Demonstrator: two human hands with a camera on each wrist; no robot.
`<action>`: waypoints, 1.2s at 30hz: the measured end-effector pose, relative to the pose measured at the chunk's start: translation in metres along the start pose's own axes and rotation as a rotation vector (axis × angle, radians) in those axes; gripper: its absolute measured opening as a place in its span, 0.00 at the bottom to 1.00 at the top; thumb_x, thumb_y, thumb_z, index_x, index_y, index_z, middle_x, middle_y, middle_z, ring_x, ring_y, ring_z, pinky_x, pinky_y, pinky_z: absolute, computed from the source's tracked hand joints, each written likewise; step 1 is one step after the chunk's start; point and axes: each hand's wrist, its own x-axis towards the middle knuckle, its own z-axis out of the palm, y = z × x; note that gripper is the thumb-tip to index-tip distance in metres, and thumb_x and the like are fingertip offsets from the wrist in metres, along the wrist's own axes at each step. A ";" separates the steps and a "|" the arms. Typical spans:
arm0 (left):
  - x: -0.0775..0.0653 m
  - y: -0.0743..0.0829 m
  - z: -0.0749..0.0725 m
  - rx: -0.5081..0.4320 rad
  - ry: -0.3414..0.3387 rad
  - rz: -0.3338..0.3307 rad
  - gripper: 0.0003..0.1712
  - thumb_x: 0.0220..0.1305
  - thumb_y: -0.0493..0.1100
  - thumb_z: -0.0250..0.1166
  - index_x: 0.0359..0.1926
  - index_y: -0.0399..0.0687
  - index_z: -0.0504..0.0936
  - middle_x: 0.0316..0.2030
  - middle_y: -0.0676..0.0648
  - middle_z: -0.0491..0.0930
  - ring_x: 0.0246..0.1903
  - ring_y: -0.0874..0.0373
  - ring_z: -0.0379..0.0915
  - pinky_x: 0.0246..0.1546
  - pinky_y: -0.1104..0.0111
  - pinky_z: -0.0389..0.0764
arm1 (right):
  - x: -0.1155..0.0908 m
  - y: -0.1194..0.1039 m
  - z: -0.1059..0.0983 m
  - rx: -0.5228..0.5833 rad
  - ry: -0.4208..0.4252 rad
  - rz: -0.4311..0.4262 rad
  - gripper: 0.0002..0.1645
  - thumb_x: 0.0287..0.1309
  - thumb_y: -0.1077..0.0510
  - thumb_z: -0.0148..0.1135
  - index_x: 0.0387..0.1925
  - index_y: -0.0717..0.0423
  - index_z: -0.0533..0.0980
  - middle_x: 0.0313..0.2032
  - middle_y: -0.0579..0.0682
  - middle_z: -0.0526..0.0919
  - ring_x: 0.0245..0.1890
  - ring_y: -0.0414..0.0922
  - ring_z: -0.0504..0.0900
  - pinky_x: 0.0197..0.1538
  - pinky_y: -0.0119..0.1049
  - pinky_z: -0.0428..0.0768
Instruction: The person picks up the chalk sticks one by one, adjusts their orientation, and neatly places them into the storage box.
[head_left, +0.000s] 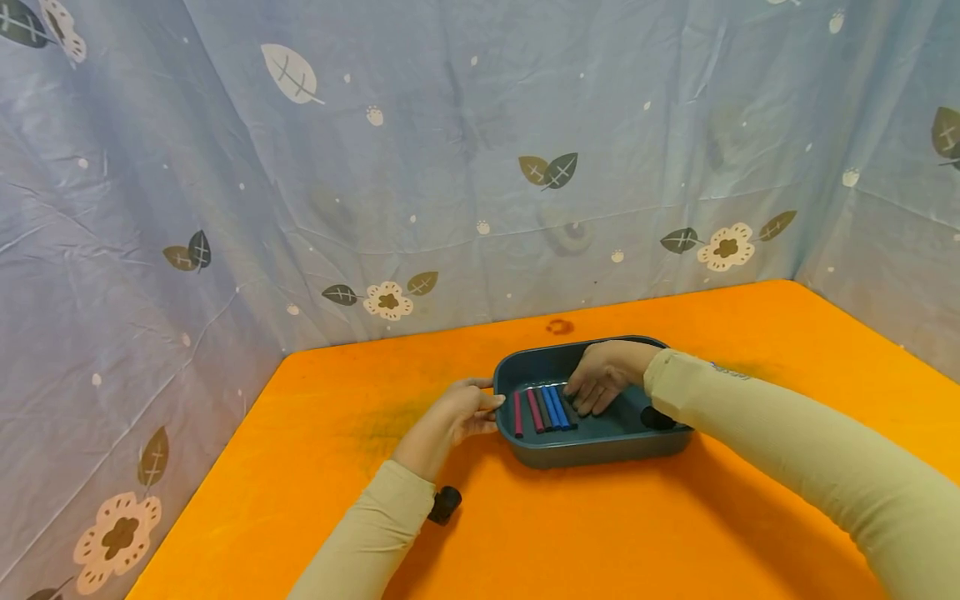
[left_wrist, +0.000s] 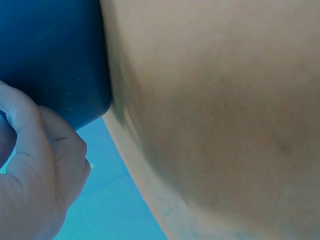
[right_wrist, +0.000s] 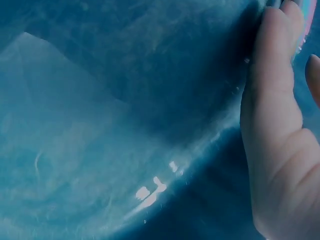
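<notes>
A dark blue-grey tray (head_left: 600, 454) with rounded corners sits on the orange table. My left hand (head_left: 461, 412) grips its left end, the thumb over the rim and the fingers against the outer wall. The left wrist view shows this hand (left_wrist: 37, 160) curled at the wall of the tray (left_wrist: 55, 55). Inside the tray lies a row of pink sticks (head_left: 517, 414), blue sticks (head_left: 555, 408) and dark sticks. My right hand (head_left: 603, 377) reaches down into the tray, its fingertips at the dark stick at the row's right end. In the right wrist view its fingers (right_wrist: 272, 75) look fairly straight.
The orange tabletop (head_left: 555, 533) spreads around the tray. A patterned light-blue curtain (head_left: 465, 167) hangs behind it and along both sides. Black wrist cameras sit at both wrists, the left one (head_left: 446, 505) just above the table and the right one (head_left: 657, 418) over the tray.
</notes>
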 end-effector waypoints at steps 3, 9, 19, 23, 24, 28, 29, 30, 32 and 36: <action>0.000 0.000 0.000 -0.001 -0.004 -0.001 0.30 0.69 0.29 0.56 0.70 0.35 0.61 0.29 0.43 0.73 0.22 0.58 0.68 0.22 0.74 0.77 | -0.006 0.001 -0.007 0.001 -0.004 -0.024 0.26 0.67 0.62 0.57 0.60 0.77 0.68 0.49 0.69 0.79 0.42 0.53 0.84 0.47 0.45 0.82; -0.001 0.000 0.000 -0.003 -0.001 0.002 0.30 0.69 0.29 0.56 0.70 0.34 0.61 0.30 0.42 0.73 0.23 0.57 0.68 0.22 0.73 0.76 | -0.024 -0.002 -0.029 0.033 -0.039 -0.107 0.32 0.70 0.61 0.52 0.65 0.79 0.58 0.58 0.74 0.71 0.37 0.46 0.84 0.48 0.41 0.82; 0.000 0.002 0.002 -0.020 0.015 -0.003 0.29 0.69 0.29 0.56 0.69 0.33 0.62 0.30 0.43 0.73 0.22 0.57 0.66 0.21 0.73 0.76 | -0.057 -0.012 -0.065 0.055 -0.107 -0.189 0.37 0.73 0.59 0.47 0.69 0.80 0.47 0.60 0.70 0.70 0.42 0.43 0.82 0.54 0.39 0.78; -0.001 0.001 0.001 -0.015 0.014 -0.006 0.29 0.69 0.29 0.56 0.69 0.34 0.63 0.28 0.43 0.72 0.21 0.57 0.66 0.20 0.74 0.76 | -0.067 -0.012 -0.074 0.058 -0.092 -0.200 0.38 0.72 0.58 0.48 0.69 0.79 0.46 0.54 0.65 0.76 0.42 0.44 0.82 0.54 0.40 0.78; -0.001 0.001 0.001 -0.012 0.013 -0.008 0.29 0.69 0.29 0.56 0.69 0.34 0.63 0.27 0.43 0.72 0.21 0.57 0.65 0.20 0.74 0.75 | -0.070 -0.011 -0.076 0.061 -0.090 -0.203 0.38 0.72 0.58 0.48 0.69 0.79 0.46 0.53 0.63 0.77 0.42 0.44 0.82 0.54 0.40 0.78; -0.001 0.001 0.000 -0.008 0.002 -0.011 0.29 0.69 0.30 0.56 0.69 0.34 0.62 0.28 0.43 0.72 0.22 0.57 0.66 0.21 0.74 0.75 | -0.077 -0.006 -0.083 0.095 -0.069 -0.201 0.37 0.71 0.59 0.49 0.68 0.79 0.48 0.43 0.54 0.82 0.39 0.44 0.83 0.51 0.39 0.80; -0.001 0.002 0.000 -0.009 0.000 -0.013 0.29 0.69 0.30 0.56 0.70 0.35 0.62 0.28 0.43 0.72 0.22 0.56 0.66 0.21 0.73 0.75 | -0.079 -0.005 -0.084 0.107 -0.063 -0.197 0.35 0.71 0.59 0.49 0.68 0.78 0.50 0.41 0.53 0.82 0.39 0.44 0.84 0.50 0.39 0.81; -0.001 0.002 0.000 -0.010 0.000 -0.016 0.29 0.70 0.30 0.56 0.70 0.35 0.62 0.29 0.43 0.72 0.22 0.56 0.66 0.22 0.73 0.76 | -0.081 -0.004 -0.086 0.118 -0.056 -0.195 0.34 0.71 0.59 0.49 0.67 0.77 0.51 0.40 0.52 0.83 0.38 0.44 0.84 0.49 0.39 0.81; -0.001 0.002 0.000 -0.013 -0.001 -0.016 0.29 0.70 0.30 0.55 0.70 0.35 0.62 0.31 0.42 0.72 0.23 0.56 0.67 0.23 0.72 0.76 | -0.084 -0.002 -0.089 0.137 -0.042 -0.189 0.30 0.71 0.59 0.49 0.65 0.75 0.55 0.37 0.52 0.83 0.36 0.43 0.84 0.48 0.39 0.82; -0.002 0.002 0.000 -0.014 -0.002 -0.014 0.29 0.69 0.29 0.55 0.70 0.34 0.62 0.31 0.41 0.72 0.23 0.56 0.67 0.23 0.72 0.76 | -0.090 0.004 -0.095 0.158 -0.034 -0.179 0.27 0.72 0.59 0.49 0.63 0.73 0.57 0.37 0.52 0.84 0.36 0.44 0.85 0.48 0.39 0.82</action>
